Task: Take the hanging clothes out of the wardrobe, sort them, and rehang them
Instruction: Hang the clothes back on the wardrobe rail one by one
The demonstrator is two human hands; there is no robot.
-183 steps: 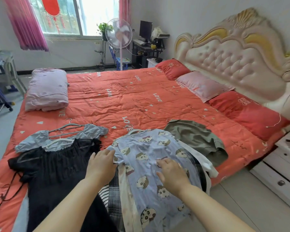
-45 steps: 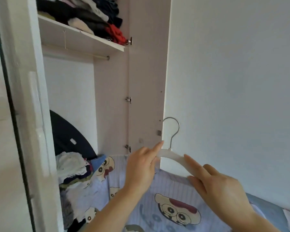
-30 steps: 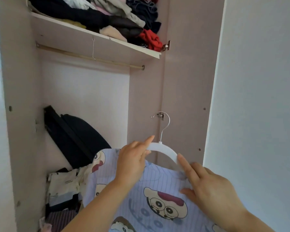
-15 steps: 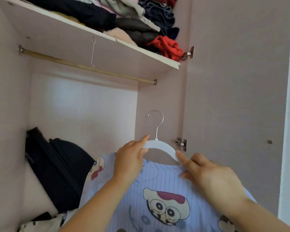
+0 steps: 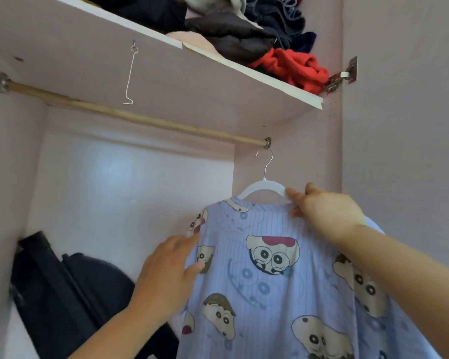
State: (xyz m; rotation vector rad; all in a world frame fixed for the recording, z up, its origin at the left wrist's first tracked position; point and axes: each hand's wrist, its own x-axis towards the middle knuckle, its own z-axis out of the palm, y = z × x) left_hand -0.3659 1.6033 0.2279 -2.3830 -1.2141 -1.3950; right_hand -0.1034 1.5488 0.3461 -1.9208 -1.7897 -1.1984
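Note:
A light blue shirt (image 5: pixel 270 286) printed with cartoon faces hangs on a white hanger (image 5: pixel 261 187) with a metal hook. The hook sits just below the right end of the wooden rail (image 5: pixel 130 117) inside the wardrobe, apart from it. My right hand (image 5: pixel 322 211) pinches the hanger's right arm at the shirt's shoulder. My left hand (image 5: pixel 170 273) lies lower, its fingers spread against the shirt's left edge.
A shelf (image 5: pixel 244 71) above the rail carries piled dark and red clothes (image 5: pixel 290 66). A thin wire hook (image 5: pixel 129 76) dangles from the shelf's underside. A black bag (image 5: pixel 70 294) leans at the wardrobe's lower left. The wardrobe's side wall (image 5: pixel 399 151) stands to the right.
The hanger has risen toward the rail's right end. My left hand let go of the hanger's left arm and dropped to the shirt's side. My right hand still holds the hanger.

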